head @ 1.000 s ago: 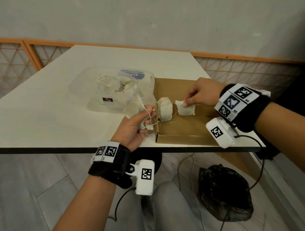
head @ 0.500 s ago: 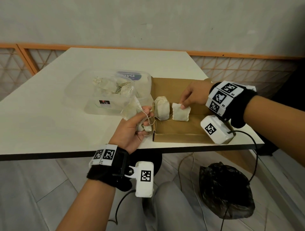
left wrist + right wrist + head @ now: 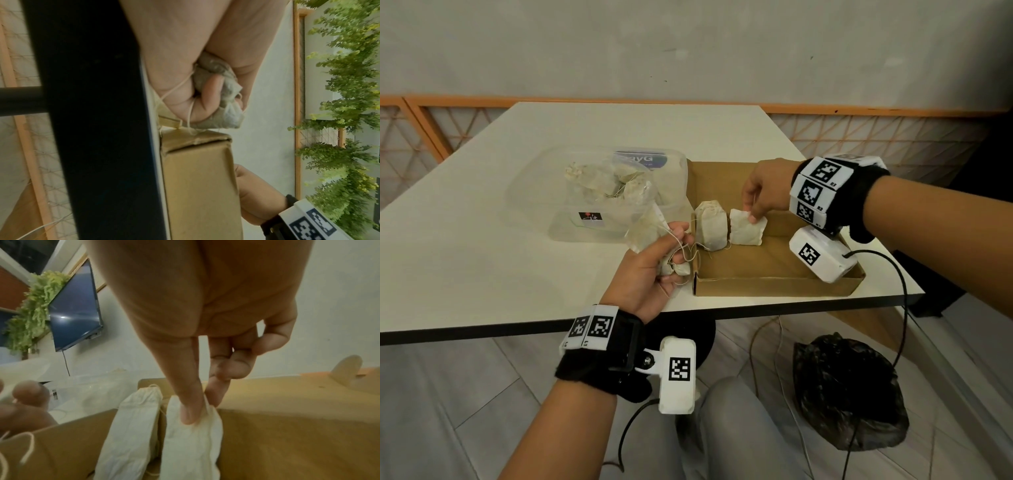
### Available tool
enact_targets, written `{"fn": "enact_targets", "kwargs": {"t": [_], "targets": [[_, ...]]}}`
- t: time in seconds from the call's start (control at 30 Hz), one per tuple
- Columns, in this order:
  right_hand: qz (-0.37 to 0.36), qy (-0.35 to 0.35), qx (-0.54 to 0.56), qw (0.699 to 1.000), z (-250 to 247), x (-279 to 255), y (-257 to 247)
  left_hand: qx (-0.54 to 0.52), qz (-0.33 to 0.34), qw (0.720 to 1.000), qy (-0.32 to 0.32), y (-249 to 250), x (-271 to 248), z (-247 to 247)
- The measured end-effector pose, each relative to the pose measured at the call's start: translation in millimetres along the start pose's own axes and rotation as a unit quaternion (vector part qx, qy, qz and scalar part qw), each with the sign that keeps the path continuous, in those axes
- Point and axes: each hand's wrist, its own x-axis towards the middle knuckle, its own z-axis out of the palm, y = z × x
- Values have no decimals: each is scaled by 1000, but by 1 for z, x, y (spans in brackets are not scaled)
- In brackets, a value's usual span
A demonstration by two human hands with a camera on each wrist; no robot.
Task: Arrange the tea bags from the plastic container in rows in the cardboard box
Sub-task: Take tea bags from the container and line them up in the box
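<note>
I see two tea bags lying side by side in the cardboard box (image 3: 774, 270), against its left end. My right hand (image 3: 767, 192) pinches the top edge of the right tea bag (image 3: 746, 228) between thumb and forefinger; the wrist view shows the thumb (image 3: 189, 412) pressed flat on the paper, with the other fingers curled loosely above. The left tea bag (image 3: 710, 226) lies just beside it, touching or nearly so, its string trailing onto the box floor.

My left hand (image 3: 654, 270) sits just outside the box's left wall, fingers closed around a bunch of tea bags (image 3: 222, 100), their strings looped over my knuckles. One more bag hangs up from that fist toward the plastic container (image 3: 599, 192).

The container stands to the left of the box, touching it or nearly so, with a loose heap of tea bags inside. Both sit on a pale table (image 3: 482, 246). A black bag (image 3: 849, 394) lies on the floor under the table's near edge.
</note>
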Motion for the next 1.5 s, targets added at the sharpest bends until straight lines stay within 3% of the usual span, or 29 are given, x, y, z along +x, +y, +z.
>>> {"fn": "enact_targets", "kwargs": {"t": [0.33, 0.6, 0.77, 0.87, 0.97, 1.03, 1.17, 1.4, 1.5], "targets": [[-16, -66, 62, 996, -14, -11, -2, -5, -7, 1000, -7, 0, 0, 0], [41, -16, 87, 995, 3, 1, 4, -14, -3, 1000, -17, 1, 0, 0], [33, -5, 87, 996, 1, 2, 5, -14, -8, 1000, -16, 0, 1, -2], [25, 64, 48, 996, -6, -3, -4, -7, -11, 1000, -17, 0, 2, 0], [-77, 160, 126, 976, -12, -16, -34, 15, -11, 1000, -7, 0, 2, 0], [-169, 134, 166, 962, -13, -28, -61, 23, -11, 1000, -6, -1, 2, 0], [-254, 46, 59, 964, -2, -29, -94, 29, 4, 1000, 5, -1, -1, 2], [-150, 90, 179, 968, -15, -15, -67, 55, 8, 998, 10, 0, -3, 3], [-105, 113, 165, 974, -29, -19, -36, 34, 3, 999, 10, 0, -1, 0]]}}
